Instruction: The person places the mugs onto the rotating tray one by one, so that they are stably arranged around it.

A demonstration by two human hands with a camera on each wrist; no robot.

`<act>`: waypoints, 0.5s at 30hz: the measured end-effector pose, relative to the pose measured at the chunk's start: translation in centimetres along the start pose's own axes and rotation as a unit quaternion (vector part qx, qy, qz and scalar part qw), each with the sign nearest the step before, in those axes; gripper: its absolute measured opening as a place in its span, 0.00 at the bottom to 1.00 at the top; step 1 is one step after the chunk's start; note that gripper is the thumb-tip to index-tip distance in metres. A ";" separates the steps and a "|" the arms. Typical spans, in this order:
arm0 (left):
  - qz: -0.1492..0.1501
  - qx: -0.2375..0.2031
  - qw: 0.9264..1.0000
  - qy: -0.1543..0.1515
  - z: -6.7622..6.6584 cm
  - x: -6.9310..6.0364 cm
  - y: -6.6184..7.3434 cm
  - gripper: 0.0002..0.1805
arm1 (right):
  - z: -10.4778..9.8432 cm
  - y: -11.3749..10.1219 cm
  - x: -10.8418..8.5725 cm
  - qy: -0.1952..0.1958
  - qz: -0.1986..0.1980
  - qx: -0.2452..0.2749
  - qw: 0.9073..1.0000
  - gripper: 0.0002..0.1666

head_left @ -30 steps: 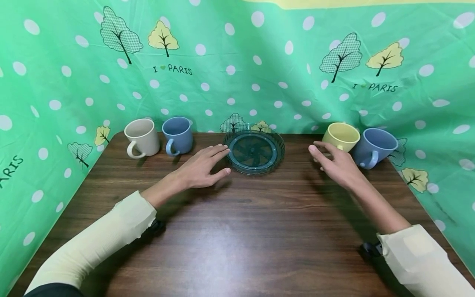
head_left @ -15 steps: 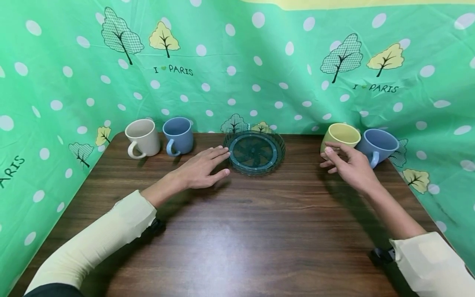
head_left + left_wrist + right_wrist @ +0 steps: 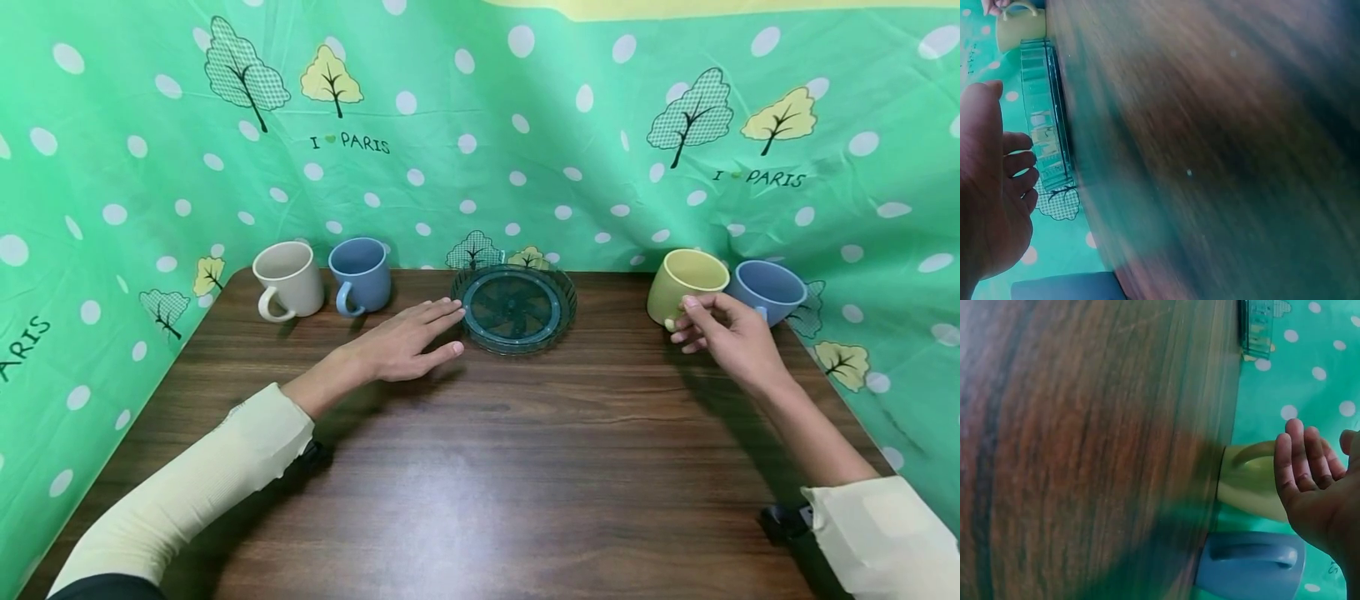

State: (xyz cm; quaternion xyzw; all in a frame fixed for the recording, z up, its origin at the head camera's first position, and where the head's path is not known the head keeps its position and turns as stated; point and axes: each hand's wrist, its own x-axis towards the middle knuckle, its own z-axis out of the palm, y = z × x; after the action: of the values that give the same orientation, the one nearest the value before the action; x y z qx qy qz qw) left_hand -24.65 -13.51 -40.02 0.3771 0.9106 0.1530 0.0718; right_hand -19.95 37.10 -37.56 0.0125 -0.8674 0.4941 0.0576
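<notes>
A yellow mug stands at the back right, its handle facing the person. My right hand is at that handle, thumb and fingers apart and loosely bent; whether they touch it I cannot tell. Just right of it a blue mug is partly covered by this hand in the head view. My left hand lies flat with relaxed fingers, its fingertips at the left rim of a dark clear dish; contact is unclear.
On the back left of the wooden table stand a white mug and another blue mug, handles toward the front. A green dotted cloth hangs behind the table and along both sides.
My right hand has moved to the right, from the yellow mug's left side across its front to the handle, uncovering more of that mug. My left hand has stayed still beside the dish.
</notes>
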 end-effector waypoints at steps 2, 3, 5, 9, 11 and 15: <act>-0.001 -0.002 1.000 -0.003 0.0 0.0 -0.1 0.40 | -0.2 0.2 0.1 0.006 0.007 0.002 1.000 0.19; 0.000 -0.003 1.000 -0.004 0.0 0.0 -0.1 0.40 | -0.2 0.3 0.1 0.009 0.008 0.002 1.000 0.19; 0.002 -0.003 1.000 -0.006 0.0 0.0 -0.1 0.40 | -0.3 0.6 0.2 0.013 0.009 0.004 1.000 0.20; 0.005 -0.005 1.000 -0.008 0.0 -0.1 -0.1 0.40 | -0.5 1.1 0.3 0.021 0.009 0.038 0.999 0.20; 0.004 -0.006 1.000 -0.008 0.0 -0.1 -0.1 0.40 | -0.6 1.4 0.3 0.026 0.010 0.065 0.998 0.19; 0.005 -0.004 1.000 -0.009 -0.1 -0.1 -0.2 0.41 | -0.8 1.9 0.4 0.030 0.015 0.107 0.994 0.16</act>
State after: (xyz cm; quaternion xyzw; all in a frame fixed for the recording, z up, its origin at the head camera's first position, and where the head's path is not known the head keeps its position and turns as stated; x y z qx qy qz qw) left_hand -24.69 -13.74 -39.97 0.3828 0.9075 0.1533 0.0802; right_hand -20.42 38.73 -38.74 -0.0092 -0.8075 0.5850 0.0750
